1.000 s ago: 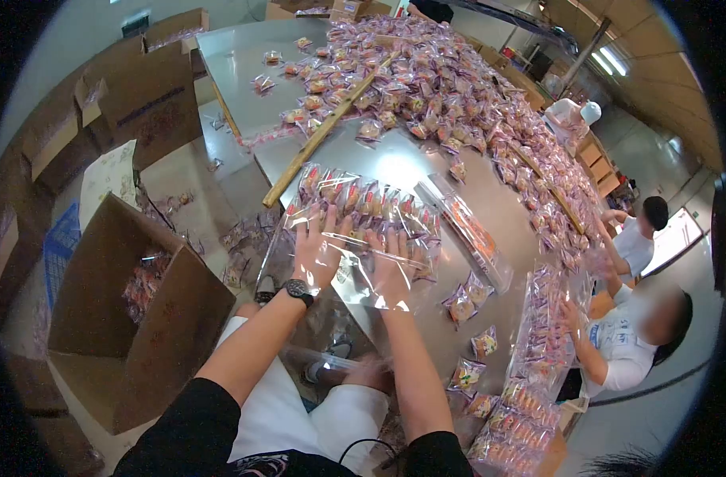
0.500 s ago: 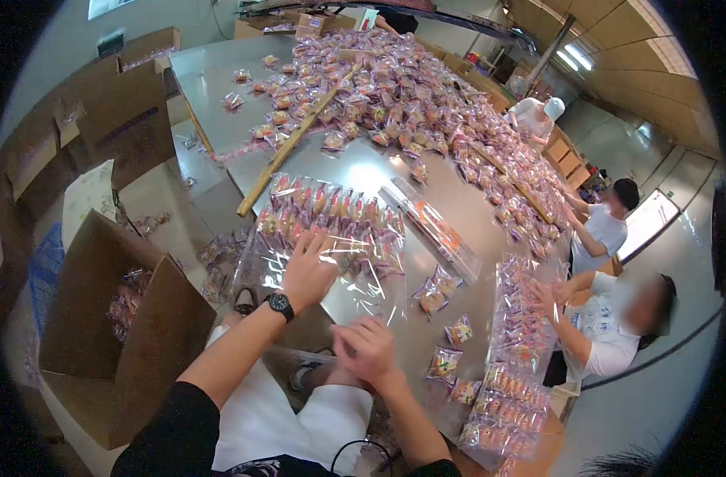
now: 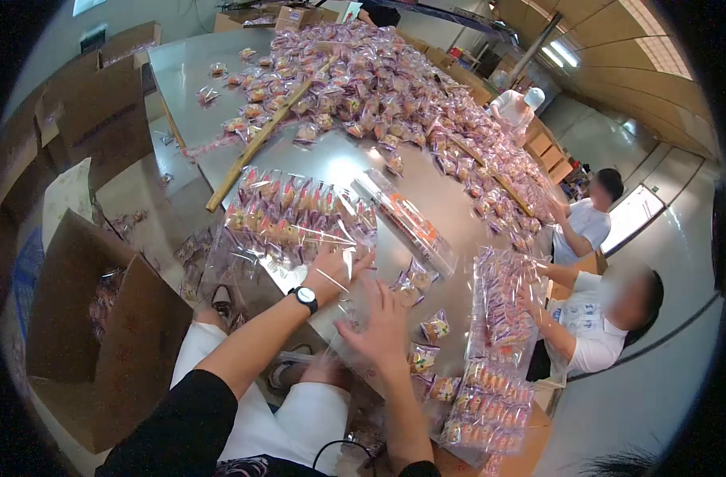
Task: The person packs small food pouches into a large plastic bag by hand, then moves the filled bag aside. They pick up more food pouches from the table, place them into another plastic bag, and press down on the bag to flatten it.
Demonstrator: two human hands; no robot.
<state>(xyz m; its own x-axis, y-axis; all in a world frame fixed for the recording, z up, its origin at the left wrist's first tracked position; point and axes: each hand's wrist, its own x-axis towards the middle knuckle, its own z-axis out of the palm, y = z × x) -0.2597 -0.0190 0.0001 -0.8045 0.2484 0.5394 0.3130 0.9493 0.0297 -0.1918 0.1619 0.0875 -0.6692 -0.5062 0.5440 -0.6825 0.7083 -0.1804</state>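
Note:
A clear bag filled with rows of small wrapped snacks lies on the metal table in front of me. My left hand, with a watch on its wrist, is at the bag's near, loose edge, index finger stretched out to the right. Close beside it, my right hand is raised with its fingers apart, over loose clear film at the table edge. A flat stack of printed clear bags lies right of the filled bag. Several loose wrapped snacks are to the right of my right hand.
A large heap of wrapped snacks covers the back, crossed by a wooden strip. An open cardboard box stands at left. At right, a person handles packed rows of snacks; other people are farther back.
My left hand has moved off the filled bag's middle to its near right edge. My right hand has risen and its fingers have spread. The whole view has shifted slightly.

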